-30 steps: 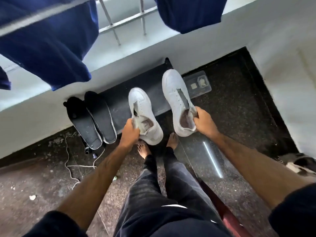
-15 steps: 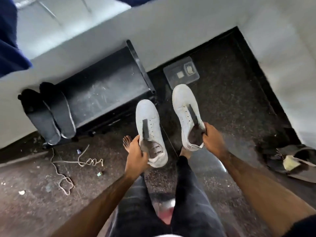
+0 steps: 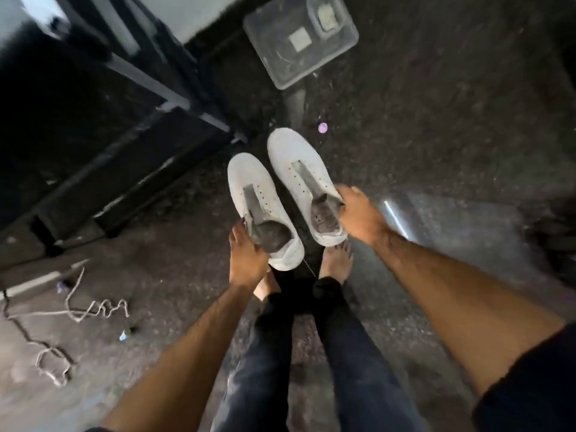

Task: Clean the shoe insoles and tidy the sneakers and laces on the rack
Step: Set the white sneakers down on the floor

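Note:
I hold two white laceless sneakers low over the dark floor, side by side, toes pointing away from me. My left hand (image 3: 246, 257) grips the left sneaker (image 3: 255, 188) at the edge of its opening. My right hand (image 3: 358, 216) grips the right sneaker (image 3: 296, 157) at its collar. The black shoe rack (image 3: 93, 98) stands to the left. Loose white laces (image 3: 78, 310) lie tangled on the floor at lower left. The insoles are out of view.
A clear plastic lid or tray (image 3: 299, 42) with small items lies on the floor beyond the sneakers. A small purple cap (image 3: 322, 128) sits near the right sneaker's toe. My bare feet (image 3: 336, 263) stand right under the shoes. Small bits of litter (image 3: 126, 334) lie near the laces.
Both sneakers have come off the top of the rack and moved down and toward me, now held close together near the floor. The view has tilted down; the insoles have left the frame.

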Available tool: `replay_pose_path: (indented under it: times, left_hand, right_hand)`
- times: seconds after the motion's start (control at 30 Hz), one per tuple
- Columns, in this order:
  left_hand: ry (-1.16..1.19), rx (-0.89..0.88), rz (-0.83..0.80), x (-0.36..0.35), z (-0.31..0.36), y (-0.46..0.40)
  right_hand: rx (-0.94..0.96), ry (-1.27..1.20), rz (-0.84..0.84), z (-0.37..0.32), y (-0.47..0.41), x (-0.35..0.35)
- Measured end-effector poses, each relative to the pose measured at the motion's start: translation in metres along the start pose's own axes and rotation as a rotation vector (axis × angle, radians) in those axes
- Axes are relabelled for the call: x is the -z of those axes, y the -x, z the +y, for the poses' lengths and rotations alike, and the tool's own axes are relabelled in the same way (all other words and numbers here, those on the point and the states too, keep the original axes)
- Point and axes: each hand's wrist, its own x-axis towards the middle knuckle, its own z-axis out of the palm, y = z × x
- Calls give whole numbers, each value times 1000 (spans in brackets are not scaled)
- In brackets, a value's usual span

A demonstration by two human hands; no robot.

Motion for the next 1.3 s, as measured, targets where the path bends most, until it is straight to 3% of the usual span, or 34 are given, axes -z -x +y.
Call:
replay_pose_path:
  times: [0.23,0.47,0.67,0.77,1.0,1.3]
  left_hand:
    - [-81,54,57,-62,-44,-99]
    - [-99,27,98,-82,-67,-158]
    - [-153,-26,-82,-88,-71,-160]
    - [-245,-41,-114,-70,-60,-136]
    - [-502,-267,-210,35,20,-14]
    - [-496,-584,27,229,126,192]
  right_hand:
    - [54,58,4,22,-102,-79]
    - [25,104,20,26,-138,-118]
    - [39,58,-41,35,-133,-115]
    - [72,142,-21,19,-102,-95]
    - [297,360,-122,-72,13,-2]
    - [599,516,-16,-242,194,142]
